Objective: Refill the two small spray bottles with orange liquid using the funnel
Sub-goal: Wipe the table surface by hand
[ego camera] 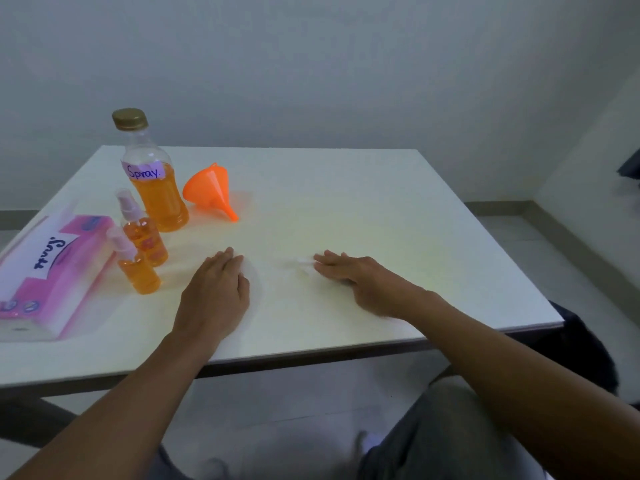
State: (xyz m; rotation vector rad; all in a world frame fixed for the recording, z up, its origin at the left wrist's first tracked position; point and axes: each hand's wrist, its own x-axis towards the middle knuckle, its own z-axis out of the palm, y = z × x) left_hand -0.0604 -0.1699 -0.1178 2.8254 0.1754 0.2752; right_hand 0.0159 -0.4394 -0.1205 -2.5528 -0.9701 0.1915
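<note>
Two small spray bottles stand at the table's left, both holding orange liquid with clear spray caps on: the near one (138, 268) and the far one (145, 233). Behind them stands a big clear bottle (156, 181) with a gold cap, a "Spray." label and orange liquid in its lower half. An orange funnel (209, 192) lies on its side to the right of the big bottle. My left hand (216, 289) rests flat on the table, right of the small bottles. My right hand (356, 278) lies flat at the middle. Both hands hold nothing.
A pink tissue pack (52, 275) lies at the left edge of the white table (381, 209). A faint white patch, perhaps tissue, shows by my right fingertips (304, 263). A grey wall is behind, with floor to the right.
</note>
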